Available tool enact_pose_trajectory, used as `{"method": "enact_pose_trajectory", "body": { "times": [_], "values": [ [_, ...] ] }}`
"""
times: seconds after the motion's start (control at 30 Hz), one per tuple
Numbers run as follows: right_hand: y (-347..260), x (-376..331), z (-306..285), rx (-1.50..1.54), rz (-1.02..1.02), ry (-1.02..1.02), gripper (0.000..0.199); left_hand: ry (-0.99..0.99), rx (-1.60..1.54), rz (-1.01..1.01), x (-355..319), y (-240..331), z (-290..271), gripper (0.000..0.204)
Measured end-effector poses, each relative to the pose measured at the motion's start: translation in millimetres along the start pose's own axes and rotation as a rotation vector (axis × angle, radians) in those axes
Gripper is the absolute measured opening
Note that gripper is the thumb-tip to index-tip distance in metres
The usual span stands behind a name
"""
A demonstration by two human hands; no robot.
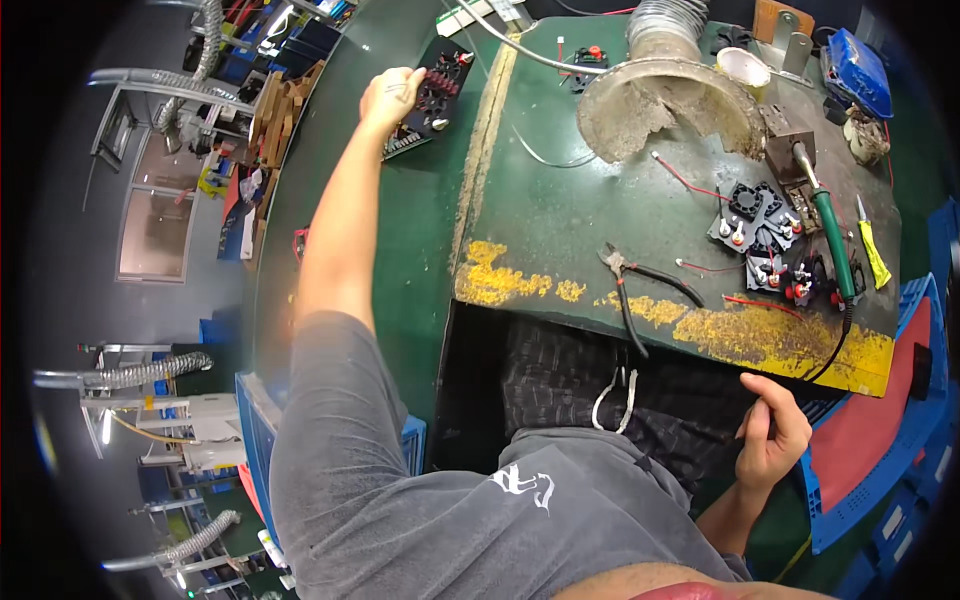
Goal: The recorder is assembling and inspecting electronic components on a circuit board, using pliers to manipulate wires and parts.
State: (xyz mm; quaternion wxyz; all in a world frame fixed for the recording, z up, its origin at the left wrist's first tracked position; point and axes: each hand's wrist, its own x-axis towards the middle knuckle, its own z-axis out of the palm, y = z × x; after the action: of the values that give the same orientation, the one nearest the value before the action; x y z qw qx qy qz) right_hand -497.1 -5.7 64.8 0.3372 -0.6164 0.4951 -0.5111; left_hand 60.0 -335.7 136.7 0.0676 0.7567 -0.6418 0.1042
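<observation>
My left arm is stretched to the far left, and my left hand (392, 98) is closed at the edge of a black panel (430, 105) carrying dark red and white-tipped parts. Whatever its fingers grip is hidden. Low on the right, in front of the bench edge, my right hand (774, 435) is half curled, with a gap between index finger and thumb and nothing visible in it. Nearest to it on the bench are cutting pliers (632, 280) with dark handles, their jaws pointing away. Black fan assemblies (755, 225) with red and white terminals lie farther right.
A soldering iron (832, 235) with a green handle rests in its stand. A worn metal fume hood (655, 100) hangs over the bench (560, 215). At the right are a yellow tube (873, 250), a blue box (858, 72) and a blue bin (925, 300). Loose red leads (762, 306) lie near the front edge.
</observation>
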Motion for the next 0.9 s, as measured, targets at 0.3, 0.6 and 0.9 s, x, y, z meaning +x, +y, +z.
{"method": "enact_pose_trajectory", "body": {
  "times": [0.3,0.6,0.9],
  "values": [
    [6,11,21,0.117,-0.025,-0.104,0.025,0.009,0.054,0.136,-166,-47,-37,0.029],
    [11,31,9,0.147,-0.063,-0.097,0.027,0.578,0.007,-0.064,-274,-39,-2,0.02],
    [21,30,30,0.269,-0.033,-0.094,0.026,-0.239,-2.151,-1.166,-257,-10,12,0.086]
  ]
}}
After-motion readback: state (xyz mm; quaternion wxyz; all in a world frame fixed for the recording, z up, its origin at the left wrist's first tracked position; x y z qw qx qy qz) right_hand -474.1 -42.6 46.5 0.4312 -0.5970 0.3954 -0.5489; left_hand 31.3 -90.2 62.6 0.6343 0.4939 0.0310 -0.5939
